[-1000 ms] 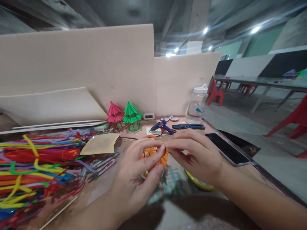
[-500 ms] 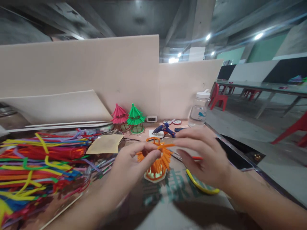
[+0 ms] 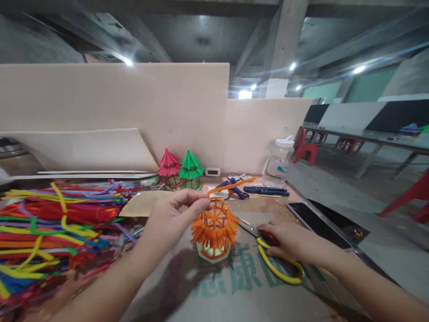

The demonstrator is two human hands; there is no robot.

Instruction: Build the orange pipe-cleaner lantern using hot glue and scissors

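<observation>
My left hand [image 3: 177, 212] is closed in a pinch on one end of an orange pipe cleaner [image 3: 234, 184], whose free end stretches up to the right. Just below it stands a small orange pavilion model [image 3: 214, 232] with a fringed roof and a pale base. My right hand [image 3: 284, 239] has its fingers curled over the handles of a pair of scissors [image 3: 281, 270]. One handle loop is yellow; a red part is half hidden beneath the fingers. The blades lie toward the model.
Bundles of coloured pipe cleaners [image 3: 50, 232] cover the left side. A pink model [image 3: 168, 163] and a green model [image 3: 190, 166] stand by the board. Farther right are a glue gun [image 3: 233, 188], blue pliers [image 3: 266, 191], a water bottle [image 3: 278, 165] and a phone [image 3: 317, 223].
My right hand has let go of the orange pipe cleaner and moved down right onto the scissors. The left hand still pinches the pipe cleaner, and the camera view has tilted slightly up.
</observation>
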